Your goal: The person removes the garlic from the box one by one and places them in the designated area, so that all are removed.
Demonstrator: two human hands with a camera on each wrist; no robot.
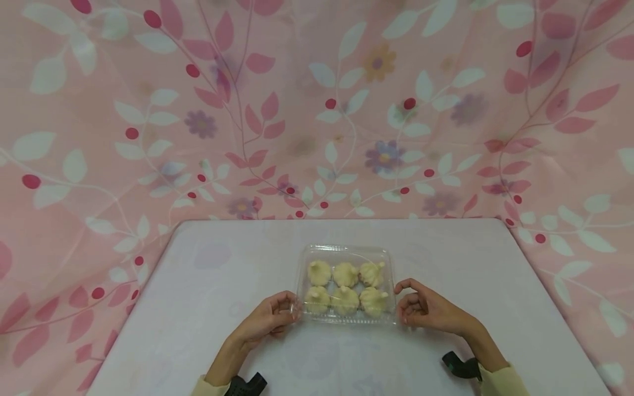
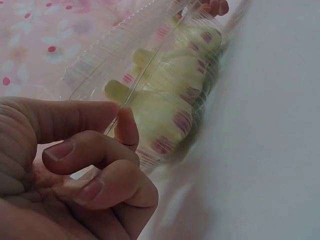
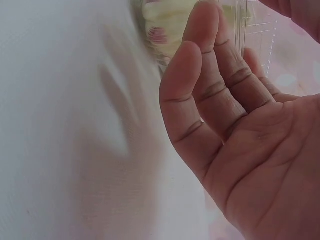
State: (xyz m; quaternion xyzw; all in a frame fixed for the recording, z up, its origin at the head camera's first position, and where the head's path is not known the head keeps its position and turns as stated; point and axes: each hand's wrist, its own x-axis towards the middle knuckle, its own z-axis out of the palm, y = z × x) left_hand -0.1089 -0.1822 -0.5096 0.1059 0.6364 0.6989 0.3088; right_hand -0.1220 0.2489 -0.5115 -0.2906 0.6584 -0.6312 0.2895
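Note:
A clear plastic clamshell box (image 1: pixel 346 254) lies on the white table, holding several pale yellow garlic bulbs (image 1: pixel 345 300) in two rows. In the left wrist view, purple patches mark the bulbs (image 2: pixel 165 107) through the ribbed plastic. My left hand (image 1: pixel 277 314) is at the box's near left corner, its fingertips pinching the thin rim; its other fingers curl in below. At the right side is my right hand (image 1: pixel 428 309), fingers loosely bent, fingertips right at the box wall. The right wrist view shows its palm and spread fingers (image 3: pixel 180 75) overlapping the box, with the thumb apart.
The white table (image 1: pixel 238 258) extends around the box to a straight back edge. A pink cloth (image 1: pixel 307 143) with leaves and flowers hangs behind and to both sides. Black wrist devices (image 1: pixel 460 366) sit by the pale sleeves (image 1: pixel 504 380).

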